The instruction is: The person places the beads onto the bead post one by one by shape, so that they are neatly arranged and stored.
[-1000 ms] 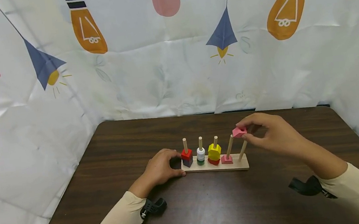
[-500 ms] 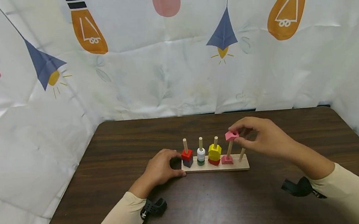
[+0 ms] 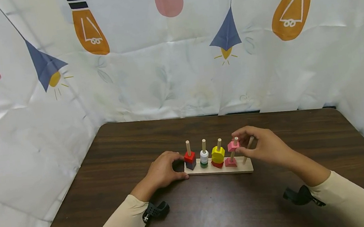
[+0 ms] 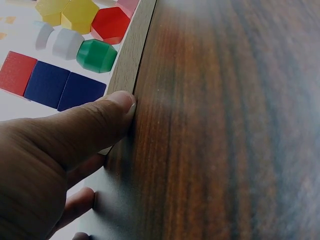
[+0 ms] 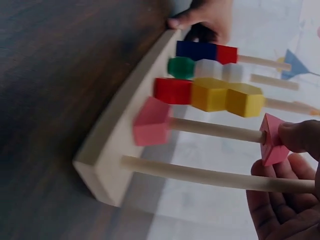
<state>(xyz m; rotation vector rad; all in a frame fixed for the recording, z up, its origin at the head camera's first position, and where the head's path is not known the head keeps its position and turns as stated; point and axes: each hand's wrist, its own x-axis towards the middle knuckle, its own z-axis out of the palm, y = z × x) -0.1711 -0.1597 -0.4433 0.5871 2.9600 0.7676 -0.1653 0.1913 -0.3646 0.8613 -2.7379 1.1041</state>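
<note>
A wooden peg board (image 3: 222, 169) with a row of upright pegs lies on the table. My left hand (image 3: 165, 169) grips its left end, thumb (image 4: 107, 112) on the front edge. My right hand (image 3: 263, 145) pinches a pink block (image 3: 233, 146), which is threaded on the upper part of the fourth peg (image 5: 215, 129). Another pink block (image 3: 230, 162) sits at that peg's foot, apart from the held one. The right-end peg (image 5: 215, 176) bears no block and passes close by the right fingers.
Navy and red blocks (image 5: 205, 51) fill the left-end peg. Then come green and white beads (image 5: 181, 67), and a red block under yellow blocks (image 5: 227, 96). The dark wood-grain table (image 3: 213, 211) is backed by a white printed curtain (image 3: 170, 73).
My right hand has moved left and down, bringing the pink block from beside the fourth peg's top onto that peg. My left hand has stayed at the board's end.
</note>
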